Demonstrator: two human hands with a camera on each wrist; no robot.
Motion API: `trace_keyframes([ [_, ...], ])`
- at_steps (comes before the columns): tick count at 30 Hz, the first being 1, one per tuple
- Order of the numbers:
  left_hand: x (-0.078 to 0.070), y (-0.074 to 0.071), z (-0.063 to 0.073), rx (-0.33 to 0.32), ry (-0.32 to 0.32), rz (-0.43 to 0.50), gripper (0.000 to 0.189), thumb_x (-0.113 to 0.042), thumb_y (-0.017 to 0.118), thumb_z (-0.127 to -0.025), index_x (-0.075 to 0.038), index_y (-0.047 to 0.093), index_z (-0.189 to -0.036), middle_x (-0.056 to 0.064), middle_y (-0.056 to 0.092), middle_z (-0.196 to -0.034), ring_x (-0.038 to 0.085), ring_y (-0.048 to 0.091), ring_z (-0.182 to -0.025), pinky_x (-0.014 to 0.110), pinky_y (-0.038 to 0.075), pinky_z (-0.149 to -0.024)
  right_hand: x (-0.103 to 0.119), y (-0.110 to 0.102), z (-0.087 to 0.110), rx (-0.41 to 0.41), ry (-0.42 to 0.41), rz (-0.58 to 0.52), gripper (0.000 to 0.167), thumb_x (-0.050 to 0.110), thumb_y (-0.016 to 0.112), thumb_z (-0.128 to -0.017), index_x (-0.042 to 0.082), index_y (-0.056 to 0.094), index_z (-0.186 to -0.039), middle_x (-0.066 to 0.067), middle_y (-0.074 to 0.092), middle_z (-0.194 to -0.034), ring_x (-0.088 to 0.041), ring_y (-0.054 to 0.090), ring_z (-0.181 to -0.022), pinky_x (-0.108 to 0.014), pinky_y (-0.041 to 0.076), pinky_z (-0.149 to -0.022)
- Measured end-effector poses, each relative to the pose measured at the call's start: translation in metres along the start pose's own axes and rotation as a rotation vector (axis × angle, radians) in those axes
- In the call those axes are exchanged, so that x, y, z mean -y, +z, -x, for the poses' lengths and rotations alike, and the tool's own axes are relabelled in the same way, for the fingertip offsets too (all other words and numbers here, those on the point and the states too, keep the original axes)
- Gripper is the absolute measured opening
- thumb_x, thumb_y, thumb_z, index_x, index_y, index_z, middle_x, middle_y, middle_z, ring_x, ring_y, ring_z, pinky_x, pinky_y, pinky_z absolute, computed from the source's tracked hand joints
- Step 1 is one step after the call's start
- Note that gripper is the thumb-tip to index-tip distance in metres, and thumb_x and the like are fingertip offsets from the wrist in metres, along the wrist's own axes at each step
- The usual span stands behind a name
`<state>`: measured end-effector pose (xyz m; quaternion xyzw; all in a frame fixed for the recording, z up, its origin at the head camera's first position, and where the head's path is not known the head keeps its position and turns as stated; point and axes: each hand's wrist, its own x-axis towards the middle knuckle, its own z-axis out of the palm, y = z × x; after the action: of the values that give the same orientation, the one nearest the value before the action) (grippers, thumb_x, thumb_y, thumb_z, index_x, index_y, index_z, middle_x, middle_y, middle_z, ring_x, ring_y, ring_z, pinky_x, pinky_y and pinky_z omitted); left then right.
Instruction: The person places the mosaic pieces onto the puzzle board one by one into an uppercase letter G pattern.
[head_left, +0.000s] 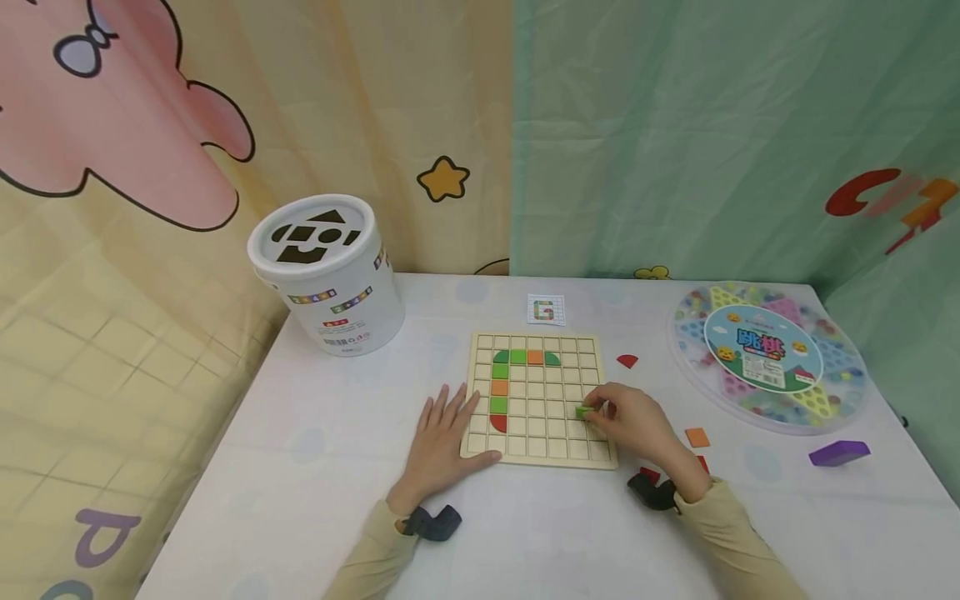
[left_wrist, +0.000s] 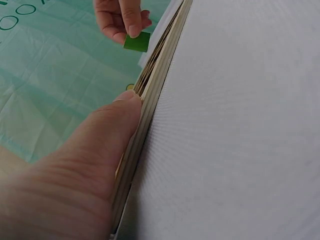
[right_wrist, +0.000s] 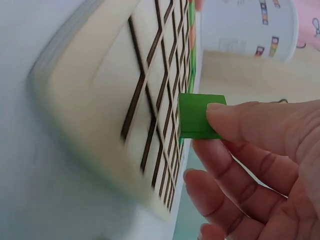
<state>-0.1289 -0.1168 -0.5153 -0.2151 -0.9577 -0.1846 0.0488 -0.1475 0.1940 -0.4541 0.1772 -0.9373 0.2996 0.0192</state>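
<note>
A wooden grid board (head_left: 536,408) lies on the table with several coloured tiles set in its cells. They form a row along the top and a column down the left, among them an orange tile (head_left: 499,387) and a red quarter-round tile (head_left: 498,423). My right hand (head_left: 633,421) pinches a green square tile (right_wrist: 197,116) between thumb and fingers, close over the board's right side. Fingers spread, my left hand (head_left: 442,442) rests at the board's lower left, its thumb (left_wrist: 107,130) against the front edge.
Beyond the board lies a pattern card (head_left: 546,309). Right of it are a red quarter-round piece (head_left: 627,361), an orange square (head_left: 697,437) and red pieces (head_left: 649,475) partly behind the wrist. A white bucket (head_left: 345,292), a round game box (head_left: 768,358) and a purple block (head_left: 838,452) stand farther out.
</note>
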Motion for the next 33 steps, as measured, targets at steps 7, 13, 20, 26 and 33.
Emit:
trace_keyframes([
  [7, 0.0, 0.0, 0.0, 0.011, -0.004, -0.007, 0.094, -0.066, 0.059, -0.079, -0.012, 0.029, -0.15, 0.008, 0.02, -0.156, 0.032, 0.006, -0.143, 0.047, 0.002, -0.113, 0.021, 0.024, -0.015, 0.025, -0.067, -0.05, 0.013, 0.013, 0.076, -0.079, 0.018, 0.064, -0.079, 0.012, 0.051, -0.068, -0.005, 0.045, -0.057, -0.024, 0.04, -0.051],
  [13, 0.001, -0.001, -0.001, 0.015, -0.006, -0.01, 0.093, -0.066, 0.058, -0.08, -0.013, 0.028, -0.15, 0.007, 0.02, -0.156, 0.031, 0.006, -0.143, 0.047, 0.001, -0.113, 0.039, 0.038, -0.024, 0.066, -0.045, -0.09, 0.017, 0.015, 0.078, -0.079, 0.021, 0.062, -0.077, 0.013, 0.053, -0.066, -0.006, 0.044, -0.054, -0.024, 0.039, -0.049],
  [20, 0.0, -0.003, 0.0, 0.003, 0.0, 0.003, 0.092, -0.065, 0.059, -0.08, -0.011, 0.031, -0.149, 0.009, 0.022, -0.155, 0.033, 0.007, -0.142, 0.049, 0.003, -0.113, 0.053, 0.048, -0.032, 0.089, -0.038, -0.084, 0.016, 0.018, 0.079, -0.079, 0.021, 0.063, -0.076, 0.014, 0.057, -0.07, -0.006, 0.044, -0.052, -0.023, 0.038, -0.047],
  [26, -0.001, -0.003, 0.0, -0.003, 0.007, -0.003, 0.094, -0.067, 0.058, -0.079, -0.01, 0.032, -0.149, 0.01, 0.023, -0.155, 0.035, 0.009, -0.142, 0.05, 0.005, -0.113, 0.057, 0.053, -0.034, 0.092, -0.034, -0.071, 0.016, 0.018, 0.078, -0.079, 0.021, 0.063, -0.076, 0.014, 0.058, -0.069, -0.004, 0.045, -0.051, -0.023, 0.04, -0.048],
  [33, -0.001, -0.003, -0.001, 0.015, -0.007, -0.004, 0.094, -0.066, 0.058, -0.079, -0.011, 0.03, -0.149, 0.009, 0.021, -0.155, 0.033, 0.007, -0.142, 0.048, 0.003, -0.113, 0.056, 0.054, -0.035, 0.116, -0.003, -0.054, 0.014, 0.018, 0.077, -0.079, 0.02, 0.064, -0.076, 0.014, 0.057, -0.068, -0.003, 0.048, -0.054, -0.024, 0.042, -0.052],
])
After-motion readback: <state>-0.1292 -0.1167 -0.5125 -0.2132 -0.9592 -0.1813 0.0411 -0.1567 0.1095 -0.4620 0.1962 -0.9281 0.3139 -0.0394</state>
